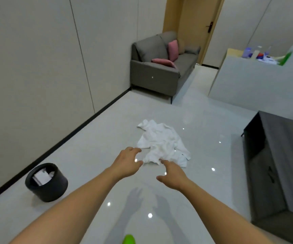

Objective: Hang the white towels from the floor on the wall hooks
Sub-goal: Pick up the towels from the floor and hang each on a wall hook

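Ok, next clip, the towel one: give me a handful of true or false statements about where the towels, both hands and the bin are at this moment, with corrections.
1. The white towels lie crumpled on the floor. True.
2. The left hand already holds a towel lifted off the floor. False: it is open, reaching toward the near edge of the pile, with nothing gripped.
3. The right hand is open, fingers spread, just short of the pile. True.
4. The black bin stands to the right of the towels. False: it stands to the left, near the wall.
5. A towel hangs on a wall hook. False: no hook or hung towel is in view.
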A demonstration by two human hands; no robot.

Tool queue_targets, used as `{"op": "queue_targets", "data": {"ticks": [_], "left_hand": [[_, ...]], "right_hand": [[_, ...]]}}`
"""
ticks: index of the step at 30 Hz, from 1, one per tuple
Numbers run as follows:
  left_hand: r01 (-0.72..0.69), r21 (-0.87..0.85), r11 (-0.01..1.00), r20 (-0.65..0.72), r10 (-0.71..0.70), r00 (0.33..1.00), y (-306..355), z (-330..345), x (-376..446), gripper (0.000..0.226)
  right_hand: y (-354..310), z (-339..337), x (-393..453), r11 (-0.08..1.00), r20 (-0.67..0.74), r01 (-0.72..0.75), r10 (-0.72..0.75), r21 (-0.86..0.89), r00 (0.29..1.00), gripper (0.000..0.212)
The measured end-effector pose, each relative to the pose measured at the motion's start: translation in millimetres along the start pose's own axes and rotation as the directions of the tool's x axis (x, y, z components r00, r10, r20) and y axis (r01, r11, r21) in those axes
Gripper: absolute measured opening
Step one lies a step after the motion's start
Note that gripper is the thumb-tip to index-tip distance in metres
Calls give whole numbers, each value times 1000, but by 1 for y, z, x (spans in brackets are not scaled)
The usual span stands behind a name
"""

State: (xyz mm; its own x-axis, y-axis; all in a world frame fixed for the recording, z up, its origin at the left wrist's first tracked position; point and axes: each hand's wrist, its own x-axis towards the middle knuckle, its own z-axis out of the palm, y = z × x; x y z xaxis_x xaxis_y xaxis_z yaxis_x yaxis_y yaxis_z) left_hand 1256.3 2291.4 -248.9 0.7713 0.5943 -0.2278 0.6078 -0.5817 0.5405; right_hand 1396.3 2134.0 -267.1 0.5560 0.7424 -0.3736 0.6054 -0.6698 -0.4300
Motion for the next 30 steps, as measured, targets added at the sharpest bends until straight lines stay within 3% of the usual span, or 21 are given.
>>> {"op": "queue_targets", "data": {"ticks": [3,9,18,30], "left_hand": [[-18,30,999,122,14,992,-7,3,65,58],[17,45,999,228,-26,973,-19,14,169,54],[81,95,992,347,-110,931,-44,29,336,51],[454,9,891,389,-421,819,-65,38,542,42]], "right_hand": [[20,-6,43,991,46,-128,127,24,991,79],[57,-3,112,947,133,-311,299,85,945,75],[92,-6,278,895,227,-405,361,187,904,66],[132,-20,510,778,412,-552,415,301,811,53]]}}
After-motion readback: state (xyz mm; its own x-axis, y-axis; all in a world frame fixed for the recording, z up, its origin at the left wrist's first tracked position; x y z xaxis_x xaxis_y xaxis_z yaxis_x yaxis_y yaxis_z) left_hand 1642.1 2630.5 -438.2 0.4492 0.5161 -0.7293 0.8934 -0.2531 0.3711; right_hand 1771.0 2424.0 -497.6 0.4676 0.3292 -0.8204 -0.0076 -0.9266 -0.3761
